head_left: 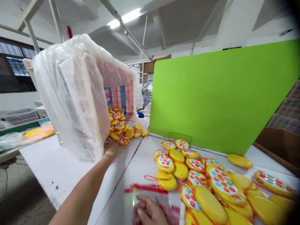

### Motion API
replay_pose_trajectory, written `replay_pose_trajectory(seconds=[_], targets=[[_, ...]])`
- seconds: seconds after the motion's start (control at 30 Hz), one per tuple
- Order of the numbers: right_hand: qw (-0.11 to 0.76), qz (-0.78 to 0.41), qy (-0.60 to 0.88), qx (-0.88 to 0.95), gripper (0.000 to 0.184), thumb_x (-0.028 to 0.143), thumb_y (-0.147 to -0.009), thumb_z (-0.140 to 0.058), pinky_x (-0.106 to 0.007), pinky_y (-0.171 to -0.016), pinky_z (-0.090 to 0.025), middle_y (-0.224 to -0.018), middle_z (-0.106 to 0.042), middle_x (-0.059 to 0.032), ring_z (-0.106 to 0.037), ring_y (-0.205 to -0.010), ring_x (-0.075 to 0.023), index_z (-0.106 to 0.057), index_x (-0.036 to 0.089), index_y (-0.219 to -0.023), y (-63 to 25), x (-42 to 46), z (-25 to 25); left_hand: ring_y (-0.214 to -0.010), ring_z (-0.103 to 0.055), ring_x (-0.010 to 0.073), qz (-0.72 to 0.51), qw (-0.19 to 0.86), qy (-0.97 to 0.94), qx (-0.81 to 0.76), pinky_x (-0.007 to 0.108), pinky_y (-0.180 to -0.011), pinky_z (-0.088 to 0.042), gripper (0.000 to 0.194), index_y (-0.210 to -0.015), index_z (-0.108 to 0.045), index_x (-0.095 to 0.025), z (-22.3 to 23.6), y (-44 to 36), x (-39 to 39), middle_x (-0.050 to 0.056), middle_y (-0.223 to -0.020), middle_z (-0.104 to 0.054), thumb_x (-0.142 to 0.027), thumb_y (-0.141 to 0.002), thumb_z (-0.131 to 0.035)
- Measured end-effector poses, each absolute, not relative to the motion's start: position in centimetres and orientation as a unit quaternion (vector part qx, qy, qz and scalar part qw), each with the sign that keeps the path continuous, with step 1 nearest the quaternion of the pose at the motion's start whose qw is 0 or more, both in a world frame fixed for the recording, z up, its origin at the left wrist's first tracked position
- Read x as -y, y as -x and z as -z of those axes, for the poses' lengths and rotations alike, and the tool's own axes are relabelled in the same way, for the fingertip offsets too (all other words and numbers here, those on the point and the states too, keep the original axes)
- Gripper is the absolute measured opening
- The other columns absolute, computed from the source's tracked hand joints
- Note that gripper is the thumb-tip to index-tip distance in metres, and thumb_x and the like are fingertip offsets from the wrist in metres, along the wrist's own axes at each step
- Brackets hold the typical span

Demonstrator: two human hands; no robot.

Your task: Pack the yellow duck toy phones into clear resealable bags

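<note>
My left hand (111, 149) reaches to the mouth of a crate wrapped in cloudy plastic (70, 93), touching the yellow oval toys (119, 126) that spill out of it. Its fingers are partly hidden among them, so their grip is unclear. My right hand (151, 212) rests, loosely curled with a gap between thumb and fingers, on clear plastic bags (150, 188) with red edges. Right of it lies a pile of the same yellow toys (176, 168). Some show white faces with coloured dots, and orange cords hang from several.
A tall green board (211, 97) stands behind the right pile. A small wire stand (180, 133) is at its foot. The white table (77, 164) has a dark seam. A cardboard box (276, 148) is at the right. Bagged goods (30, 136) lie on a green-sided bench at left.
</note>
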State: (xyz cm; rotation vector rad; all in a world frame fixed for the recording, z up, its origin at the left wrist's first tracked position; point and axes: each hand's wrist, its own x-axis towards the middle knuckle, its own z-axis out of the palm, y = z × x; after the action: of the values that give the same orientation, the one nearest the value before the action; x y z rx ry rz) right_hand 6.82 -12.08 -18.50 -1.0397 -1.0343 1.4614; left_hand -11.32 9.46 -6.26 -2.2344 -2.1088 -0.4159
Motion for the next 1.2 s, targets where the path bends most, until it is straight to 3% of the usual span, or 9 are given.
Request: replay_pose_trajectory(seconds=[0.17, 0.27, 0.33, 0.43, 0.57, 0.7, 0.83, 1.0, 1.2], targets=[[0.494, -0.606, 0.443, 0.439, 0.06, 0.043, -0.071, -0.068, -0.023, -0.043, -0.045, -0.101, -0.062, -0.0083, -0.061, -0.06, -0.0127, -0.051, 0.02, -0.123, -7.3, 12.2, 17.7, -0.128, -0.039, 0.032, 0.174, -0.013, 0.78, 0.6, 0.049, -0.103, -0.034, 0.051, -0.126, -0.051, -0.017, 6.4, 10.4, -7.1, 0.016, -0.129, -0.053, -0.001, -0.078, -0.043], [0.495, -0.593, 0.45, 0.448, 0.072, 0.033, -0.072, -0.065, -0.024, -0.046, -0.047, -0.127, -0.055, -0.0142, -0.06, -0.057, -0.0099, -0.038, 0.023, -0.138, -7.5, 12.5, 17.3, -0.12, -0.049, 0.0215, 0.201, -0.058, 0.806, 0.554, 0.035, -0.102, -0.039, 0.065, -0.131, -0.045, -0.018, 6.7, 8.9, -3.5, 0.012, -0.13, -0.054, 0.005, -0.07, -0.04], [0.493, -0.582, 0.454, 0.461, 0.082, 0.028, -0.072, -0.063, -0.027, -0.054, -0.05, -0.128, -0.056, -0.0139, -0.06, -0.058, -0.0104, -0.026, 0.024, -0.145, -7.5, 12.6, 16.9, -0.113, -0.054, 0.018, 0.225, -0.113, 0.803, 0.54, 0.029, -0.096, -0.044, 0.072, -0.132, -0.042, -0.018, 7.3, 7.4, -0.2, 0.01, -0.128, -0.056, 0.005, -0.063, -0.04], [0.509, -0.541, 0.479, 0.468, 0.091, 0.026, -0.068, -0.067, -0.032, -0.076, -0.052, -0.122, -0.062, -0.01, -0.066, -0.085, -0.0193, -0.021, 0.024, -0.147, -7.6, 12.9, 15.9, -0.112, -0.055, 0.0206, 0.341, -0.396, 0.705, 0.48, 0.029, -0.093, -0.046, 0.071, -0.128, -0.046, -0.016, 8.3, 5.1, 5.0, 0.01, -0.129, -0.055, 0.0, -0.058, -0.044], [0.549, -0.501, 0.48, 0.466, 0.078, 0.037, -0.072, -0.068, -0.034, -0.094, -0.046, -0.128, -0.058, -0.0089, -0.055, -0.117, -0.0249, -0.035, 0.025, -0.141, -7.8, 13.3, 14.2, -0.11, -0.055, 0.0247, 0.348, -0.5, 0.653, 0.449, 0.036, -0.096, -0.043, 0.061, -0.131, -0.047, -0.019, 8.9, 4.1, 9.5, 0.009, -0.124, -0.059, -0.018, -0.07, -0.058], [0.537, -0.543, 0.467, 0.446, 0.057, 0.054, -0.08, -0.059, -0.029, -0.065, -0.053, -0.094, -0.07, -0.0081, -0.067, -0.079, -0.0209, -0.05, 0.021, -0.126, -7.6, 13.7, 13.3, -0.112, -0.052, 0.0275, 0.364, -0.485, 0.639, 0.474, 0.039, -0.093, -0.044, 0.061, -0.13, -0.049, -0.02, 8.7, 5.4, 10.3, 0.012, -0.123, -0.057, -0.043, -0.076, -0.062], [0.532, -0.593, 0.484, 0.361, 0.064, 0.067, -0.08, -0.048, -0.02, -0.037, -0.036, -0.051, -0.058, 0.0026, -0.054, -0.042, -0.0132, -0.047, 0.016, -0.118, -7.4, 14.0, 13.3, -0.089, -0.061, 0.0228, 0.381, -0.59, 0.573, 0.424, 0.035, -0.078, -0.05, 0.067, -0.132, -0.043, -0.018, 8.4, 6.4, 11.2, 0.012, -0.11, -0.062, -0.05, -0.077, -0.063], [0.513, -0.598, 0.504, 0.354, 0.071, 0.067, -0.076, -0.056, -0.023, -0.035, -0.038, -0.057, -0.062, 0.0019, -0.054, -0.041, -0.0141, -0.044, 0.019, -0.127, -8.0, 14.2, 13.2, -0.053, -0.057, 0.013, 0.395, -0.702, 0.494, 0.327, 0.027, -0.055, -0.046, 0.109, -0.145, -0.007, -0.02, 9.6, 5.6, 12.8, 0.001, -0.076, -0.062, -0.042, -0.066, -0.079], [0.546, -0.633, 0.456, 0.304, 0.077, 0.067, -0.07, -0.061, -0.026, -0.036, -0.042, -0.066, -0.067, -0.002, -0.056, -0.043, -0.0168, -0.046, 0.021, -0.13, -7.8, 14.3, 13.3, -0.046, -0.052, 0.0086, 0.446, -0.696, 0.459, 0.325, 0.022, -0.046, -0.043, 0.112, -0.145, -0.003, -0.026, 11.4, 4.3, 13.2, -0.002, -0.076, -0.061, -0.039, -0.065, -0.08]])
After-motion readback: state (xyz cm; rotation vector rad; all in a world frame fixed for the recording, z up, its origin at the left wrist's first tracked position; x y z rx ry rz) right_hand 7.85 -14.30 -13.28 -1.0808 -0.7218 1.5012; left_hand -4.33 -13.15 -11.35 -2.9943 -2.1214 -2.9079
